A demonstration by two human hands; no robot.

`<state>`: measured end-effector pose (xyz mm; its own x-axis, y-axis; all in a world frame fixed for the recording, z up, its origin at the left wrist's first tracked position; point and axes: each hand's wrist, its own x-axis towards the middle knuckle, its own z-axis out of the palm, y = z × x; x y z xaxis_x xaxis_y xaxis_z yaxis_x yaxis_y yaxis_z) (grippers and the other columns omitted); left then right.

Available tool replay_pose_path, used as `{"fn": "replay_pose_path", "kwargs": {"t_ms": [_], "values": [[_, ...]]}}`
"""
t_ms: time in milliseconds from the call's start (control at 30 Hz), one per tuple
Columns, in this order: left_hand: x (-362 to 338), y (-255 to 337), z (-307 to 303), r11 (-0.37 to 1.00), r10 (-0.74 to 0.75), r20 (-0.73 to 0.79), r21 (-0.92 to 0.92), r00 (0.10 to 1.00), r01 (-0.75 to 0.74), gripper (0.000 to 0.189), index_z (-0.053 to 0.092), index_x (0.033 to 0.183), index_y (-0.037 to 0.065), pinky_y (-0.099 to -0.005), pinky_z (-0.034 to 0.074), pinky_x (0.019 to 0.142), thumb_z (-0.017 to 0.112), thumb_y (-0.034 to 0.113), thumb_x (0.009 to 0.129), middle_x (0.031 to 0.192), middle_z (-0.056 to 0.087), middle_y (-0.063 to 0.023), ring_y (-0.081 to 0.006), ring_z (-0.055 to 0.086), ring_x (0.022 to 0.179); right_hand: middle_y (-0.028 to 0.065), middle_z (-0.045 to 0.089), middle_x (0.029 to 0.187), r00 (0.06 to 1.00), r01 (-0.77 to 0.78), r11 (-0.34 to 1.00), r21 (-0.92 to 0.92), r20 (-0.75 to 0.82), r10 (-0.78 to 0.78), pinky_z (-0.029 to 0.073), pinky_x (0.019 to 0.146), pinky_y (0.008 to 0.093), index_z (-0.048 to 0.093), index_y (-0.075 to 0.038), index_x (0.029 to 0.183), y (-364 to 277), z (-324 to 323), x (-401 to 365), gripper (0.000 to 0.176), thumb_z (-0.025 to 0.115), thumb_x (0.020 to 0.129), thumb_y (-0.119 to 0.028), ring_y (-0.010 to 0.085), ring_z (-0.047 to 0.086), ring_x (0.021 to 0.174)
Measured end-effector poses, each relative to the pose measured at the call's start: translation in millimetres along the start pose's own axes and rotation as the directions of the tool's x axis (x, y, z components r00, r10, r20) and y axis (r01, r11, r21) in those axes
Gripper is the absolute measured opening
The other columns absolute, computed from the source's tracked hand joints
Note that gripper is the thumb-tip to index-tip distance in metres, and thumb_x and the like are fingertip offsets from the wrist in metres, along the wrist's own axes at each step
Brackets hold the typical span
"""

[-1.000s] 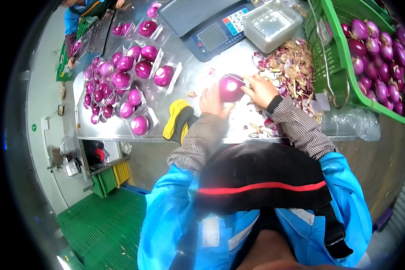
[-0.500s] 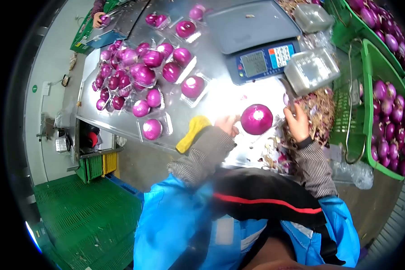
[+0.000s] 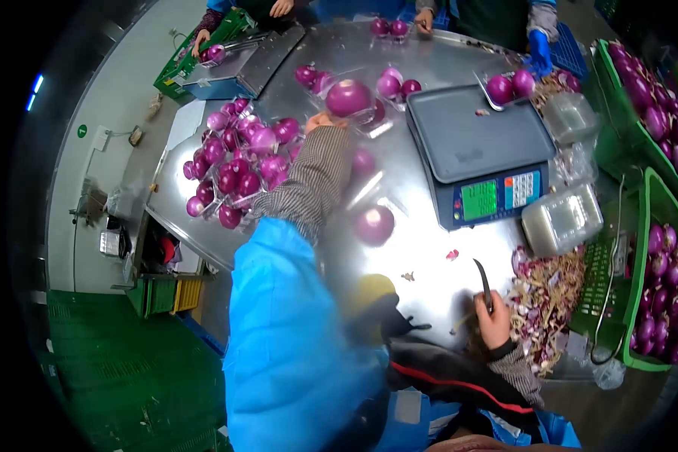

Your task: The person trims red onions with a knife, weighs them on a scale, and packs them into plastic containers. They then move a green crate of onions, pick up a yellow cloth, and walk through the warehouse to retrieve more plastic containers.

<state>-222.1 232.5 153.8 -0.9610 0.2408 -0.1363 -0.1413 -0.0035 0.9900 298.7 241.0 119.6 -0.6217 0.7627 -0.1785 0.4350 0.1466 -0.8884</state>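
My left hand [image 3: 325, 122] reaches far across the steel table [image 3: 437, 301], its fingers closed at the lower left side of a large red onion [image 3: 348, 98]; the sleeve hides part of the hand. Packed red onions [image 3: 262, 141] in clear trays lie just left of it. Nearer to me, a blurred onion [image 3: 374, 224] sits on the table. My right hand [image 3: 493, 320] is closed round the handle of a small curved knife [image 3: 484, 276], blade pointing up and away. Onion skins [image 3: 548, 301] are heaped beside that hand.
A digital scale [image 3: 478, 135] stands right of centre, with clear trays [image 3: 562, 218] beside it. Green crates [image 3: 640, 301] of onions line the right side. Across the table are co-workers; a blue-gloved hand [image 3: 539, 54] is near two onions. A blurred yellow glove [image 3: 369, 294] lies nearer.
My left hand has moved forward and left with the large onion. My right hand still has the knife. The view has shifted, showing more of the far side and co-workers.
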Motion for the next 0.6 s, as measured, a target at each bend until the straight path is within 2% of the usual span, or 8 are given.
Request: {"fn": "replay_pose_path", "kwargs": {"t_ms": [33, 67, 100, 167, 333, 367, 533, 600], "values": [[19.8, 1.8, -12.1, 0.997, 0.013, 0.092, 0.069, 0.996, -0.02, 0.023, 0.063, 0.099, -0.001, -0.0318, 0.056, 0.062, 0.055, 0.02, 0.095, 0.087, 0.066, -0.0136, -0.0199, 0.066, 0.073, 0.0106, 0.06, 0.072, 1.0, 0.002, 1.0, -0.006, -0.017, -0.002, 0.045, 0.06, 0.0307, 0.06, -0.002, 0.095, 0.5, 2.3, -0.4, 0.013, 0.061, 0.091, -0.014, 0.0167, 0.057, 0.063], [34.4, 3.5, -18.1, 0.99, 0.019, 0.183, 0.135, 0.983, -0.044, 0.021, 0.063, 0.094, 0.0, -0.0322, 0.056, 0.064, 0.058, 0.02, 0.094, 0.087, 0.066, -0.0127, -0.0191, 0.065, 0.075, -0.0001, 0.053, 0.07, 1.0, 0.008, 1.0, 0.031, -0.029, -0.007, 0.038, 0.057, 0.0226, 0.059, -0.002, 0.092, -8.9, 3.4, -0.1, 0.008, 0.058, 0.092, -0.01, 0.0062, 0.045, 0.063], [17.4, 29.5, -4.2, 0.775, 0.072, 0.059, 0.625, 0.996, -0.094, 0.022, 0.065, 0.093, -0.002, -0.0378, 0.056, 0.076, 0.061, 0.02, 0.092, 0.095, 0.067, -0.0162, -0.0249, 0.067, 0.082, -0.0003, 0.052, 0.07, 0.998, -0.038, 0.997, 0.074, -0.037, 0.041, 0.038, 0.057, 0.0227, 0.058, -0.002, 0.091, -15.5, 3.2, 0.7, 0.008, 0.058, 0.092, -0.01, 0.0064, 0.045, 0.062], [24.7, 38.5, -1.4, 0.419, 0.14, 0.063, 0.901, 0.988, -0.117, 0.021, 0.065, 0.093, -0.001, -0.0383, 0.056, 0.075, 0.061, 0.019, 0.091, 0.095, 0.067, -0.0164, -0.0249, 0.067, 0.082, -0.0006, 0.051, 0.069, 0.995, -0.073, 0.993, 0.097, -0.066, 0.08, 0.038, 0.057, 0.0229, 0.058, -0.001, 0.09, -14.7, 6.1, 4.1, 0.008, 0.058, 0.092, -0.01, 0.0068, 0.044, 0.062], [43.6, 24.4, 2.4, -0.009, 0.129, 0.3, 0.953, 0.945, -0.302, 0.018, 0.067, 0.093, -0.001, -0.0396, 0.056, 0.074, 0.06, 0.015, 0.089, 0.095, 0.068, -0.0168, -0.025, 0.068, 0.084, -0.0006, 0.051, 0.068, 0.987, -0.119, 0.991, 0.056, -0.103, 0.124, 0.038, 0.056, 0.0232, 0.057, 0.0, 0.09, -14.4, 11.1, 15.4, 0.008, 0.057, 0.092, -0.008, 0.0066, 0.044, 0.061], [45.7, 22.5, 4.7, -0.089, 0.123, 0.342, 0.939, 0.932, -0.332, 0.017, 0.067, 0.093, -0.001, -0.0399, 0.056, 0.074, 0.06, 0.014, 0.089, 0.095, 0.068, -0.0169, -0.025, 0.068, 0.084, 0.0068, 0.058, 0.071, 0.99, -0.114, 0.993, 0.018, -0.078, 0.115, 0.043, 0.057, 0.027, 0.058, 0.0, 0.093, -11.6, 10.5, 17.4, 0.011, 0.057, 0.092, -0.011, 0.0117, 0.052, 0.063], [40.8, 18.9, 11.3, -0.4, 0.11, 0.526, 0.8, 0.843, -0.447, 0.016, 0.069, 0.093, 0.0, -0.0411, 0.056, 0.073, 0.059, 0.011, 0.087, 0.094, 0.068, -0.0173, -0.025, 0.068, 0.085, 0.0123, 0.061, 0.067, 0.996, -0.081, 0.989, -0.12, -0.043, 0.076, 0.044, 0.055, 0.0314, 0.061, -0.001, 0.093, -17.8, 12.4, 19.0, 0.013, 0.058, 0.09, -0.013, 0.0192, 0.057, 0.057], [31.4, 23.0, 12.1, -0.471, 0.127, 0.58, 0.749, 0.805, -0.466, 0.016, 0.07, 0.093, 0.0, -0.0417, 0.056, 0.072, 0.059, 0.009, 0.086, 0.094, 0.069, -0.0175, -0.025, 0.068, 0.086, 0.0131, 0.062, 0.068, 0.998, -0.069, 0.985, -0.156, -0.015, 0.067, 0.045, 0.056, 0.0329, 0.061, -0.001, 0.093, -21.8, 10.6, 16.6, 0.014, 0.058, 0.09, -0.014, 0.0213, 0.059, 0.057]]}}
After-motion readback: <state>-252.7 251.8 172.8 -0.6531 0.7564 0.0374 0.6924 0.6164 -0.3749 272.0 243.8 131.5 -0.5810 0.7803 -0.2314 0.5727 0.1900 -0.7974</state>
